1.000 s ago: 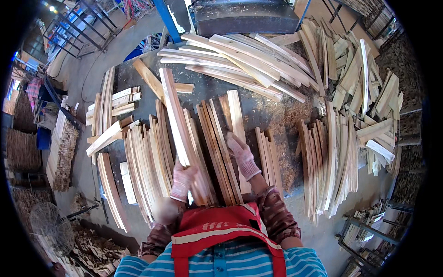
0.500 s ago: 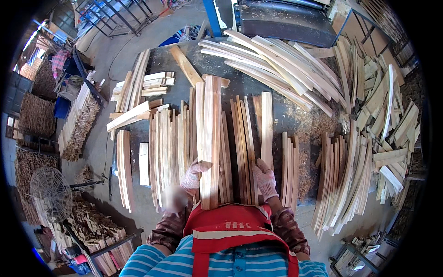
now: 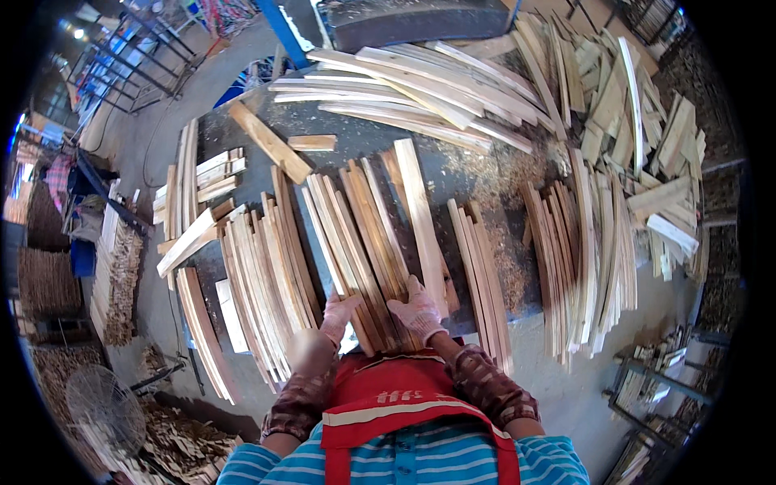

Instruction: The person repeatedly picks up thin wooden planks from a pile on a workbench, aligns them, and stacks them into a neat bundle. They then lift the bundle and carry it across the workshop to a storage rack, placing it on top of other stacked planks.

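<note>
A row of long wooden strips (image 3: 347, 234) lies on the dark table in front of me, near ends toward my red apron. At the row's left edge, my left hand (image 3: 338, 317) in a pale work glove grips the near ends, fingers curled over the side. My right hand (image 3: 419, 311), gloved too, presses on the opposite side with its thumb and fingers around the outer strips. The strips sit squeezed together between both hands. Just beyond my right hand lies a wider pale board (image 3: 420, 218), apart from the row.
More strips (image 3: 267, 283) lie to the left, and another group (image 3: 481, 283) to the right. Long boards (image 3: 420, 81) spread across the back. Offcuts (image 3: 630, 121) pile up at the far right, near sawdust (image 3: 497, 182). A floor fan (image 3: 105, 408) stands at lower left.
The boards my left hand held raised now lie down with the row. My right hand has moved inward against the strips. The view has shifted, so the table appears turned.
</note>
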